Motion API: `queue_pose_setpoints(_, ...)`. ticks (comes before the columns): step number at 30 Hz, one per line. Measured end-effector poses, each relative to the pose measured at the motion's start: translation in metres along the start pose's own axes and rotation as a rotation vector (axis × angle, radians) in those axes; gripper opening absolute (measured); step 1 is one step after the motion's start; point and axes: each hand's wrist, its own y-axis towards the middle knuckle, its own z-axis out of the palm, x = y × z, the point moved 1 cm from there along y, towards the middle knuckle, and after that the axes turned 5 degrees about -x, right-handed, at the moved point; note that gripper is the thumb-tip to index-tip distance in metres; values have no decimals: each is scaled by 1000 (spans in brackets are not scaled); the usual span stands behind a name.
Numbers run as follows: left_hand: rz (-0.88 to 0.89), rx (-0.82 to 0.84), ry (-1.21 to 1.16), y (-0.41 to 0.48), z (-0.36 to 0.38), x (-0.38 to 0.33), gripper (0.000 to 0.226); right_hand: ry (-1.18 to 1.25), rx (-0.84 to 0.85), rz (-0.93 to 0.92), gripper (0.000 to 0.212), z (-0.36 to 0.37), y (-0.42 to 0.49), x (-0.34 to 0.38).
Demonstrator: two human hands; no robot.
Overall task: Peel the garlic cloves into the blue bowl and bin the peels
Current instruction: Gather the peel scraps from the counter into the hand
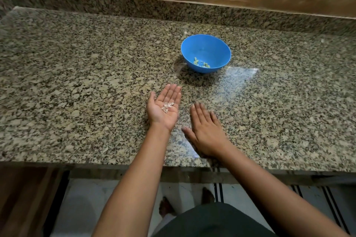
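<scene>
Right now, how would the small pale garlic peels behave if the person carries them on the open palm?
The small pale flaky garlic peels look paper-thin, so they are probably very light and easily blown off. They lie loose on the flat, upturned left hand, so tilting it would likely spill them.

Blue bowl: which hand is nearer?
Left. The left hand, palm up holding peels, is short of the blue bowl and to its left; the right hand lies flat nearer the counter edge.

Motion blur on right hand (207, 132)
</scene>
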Motion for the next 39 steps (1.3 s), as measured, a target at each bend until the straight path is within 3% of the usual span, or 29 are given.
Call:
queue_pose_setpoints(4, -7, 6, 6, 0, -2, -2, 54, 55, -67, -57, 64, -3, 36, 2)
queue_pose_setpoints(7, -4, 2, 5, -2, -3, -2, 55, 327, -301, -121, 43, -6, 35, -1)
queue_pose_setpoints(10, 0, 1, 1, -6, -4, 2, 57, 430, -389, -117, 28, -12, 23, -9)
queue_pose_setpoints(20, -3, -14, 18, -19, -10, 16, 59, 291, -356, -190, 15, -18, -2, -9)
queue_pose_setpoints(24, -25, -31, 58, -26, -8, 24, 57, 659, -392, 44, 9, -37, 6, -2)
queue_pose_setpoints(30, -53, -47, 140, -33, -1, 32, 53, 881, -336, 53, 27, -63, 9, 3)
queue_pose_setpoints(33, -16, -26, 82, -29, -5, 22, 56, 648, -378, 121, 36, -48, -13, -7)
queue_pose_setpoints(36, 14, -26, 17, -23, -10, 12, 56, 151, -121, 183, 67, -16, -29, -12)
queue_pose_setpoints(39, 19, -22, 7, -23, -14, 8, 55, 44, 29, 241, 82, 1, -28, -9)
